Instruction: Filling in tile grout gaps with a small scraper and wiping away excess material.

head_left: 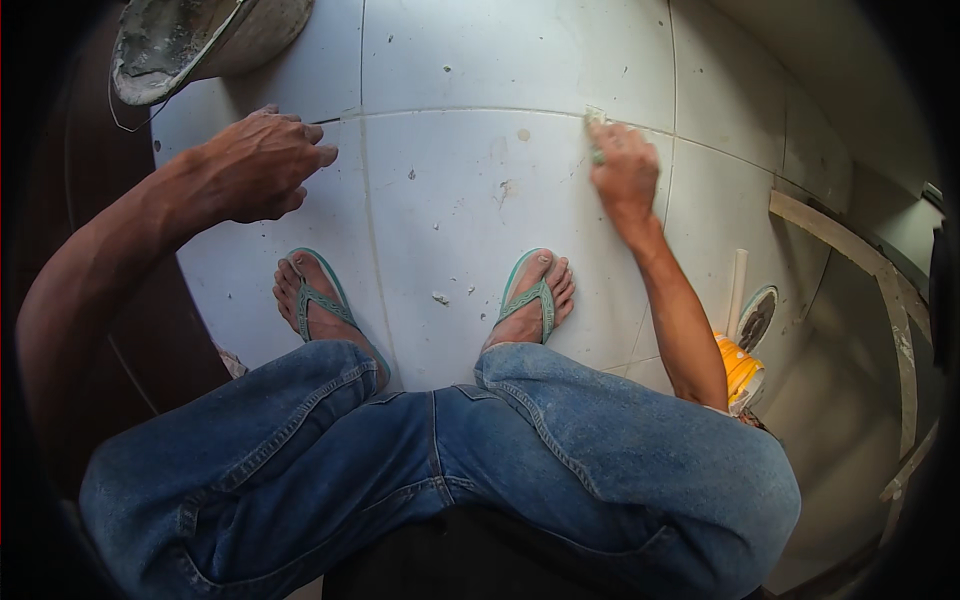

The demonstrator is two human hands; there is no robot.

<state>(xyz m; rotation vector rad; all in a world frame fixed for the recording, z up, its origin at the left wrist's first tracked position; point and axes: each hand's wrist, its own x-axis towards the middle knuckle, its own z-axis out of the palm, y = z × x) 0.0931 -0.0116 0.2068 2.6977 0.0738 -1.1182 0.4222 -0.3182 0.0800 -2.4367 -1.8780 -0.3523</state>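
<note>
Fingers [603, 138] of the right hand [628, 175] are pinching a small pale bit [594, 114], and they are looking a little blurry. That pale bit is sitting by the thin line [500, 109] between the white tiles [450, 180], ahead of the right foot [520, 322] and a bit to its right. It is looking light, and maybe soft or crumbly, so a hard squeeze might be breaking it; I am only guessing, since the fingers are hiding some of it. Its top end is seeming best for holding, with the low end facing the floor. Over on the other side, the left hand [258, 165] is hanging near a messy gray bucket [250, 48]. Its fingers are bending and its palm is facing away, so I cannot tell if it is holding anything. No words are showing clearly, not even on the yellow-orange tub [738, 372] beside the right arm [685, 310].
</note>
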